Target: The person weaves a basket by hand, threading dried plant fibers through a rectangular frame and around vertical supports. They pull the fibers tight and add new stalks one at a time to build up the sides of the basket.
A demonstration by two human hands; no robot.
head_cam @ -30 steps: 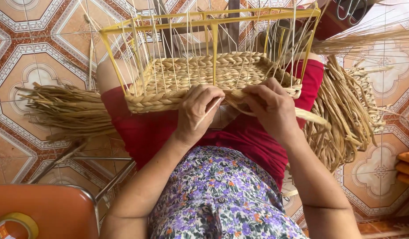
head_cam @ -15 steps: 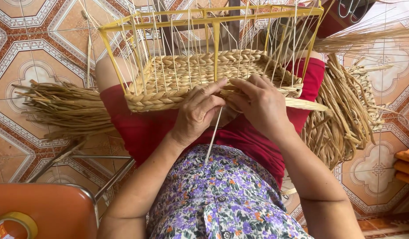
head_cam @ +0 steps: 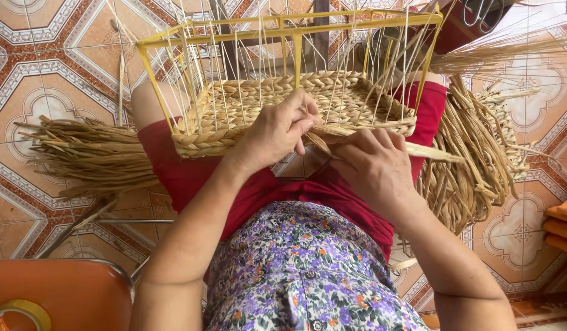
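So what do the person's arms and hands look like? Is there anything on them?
Both arms are bare all the way down, with no sleeves showing in this view. The left hand and the right hand wear no gloves, and I can see no rings, watch or bracelets. The fingernails look short and plain. The clothes are a flowery purple-and-white top and red trousers.

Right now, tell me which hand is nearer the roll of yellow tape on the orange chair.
Left. The left hand is above it at the basket; the right hand lies farther right. The tape sits bottom-left.
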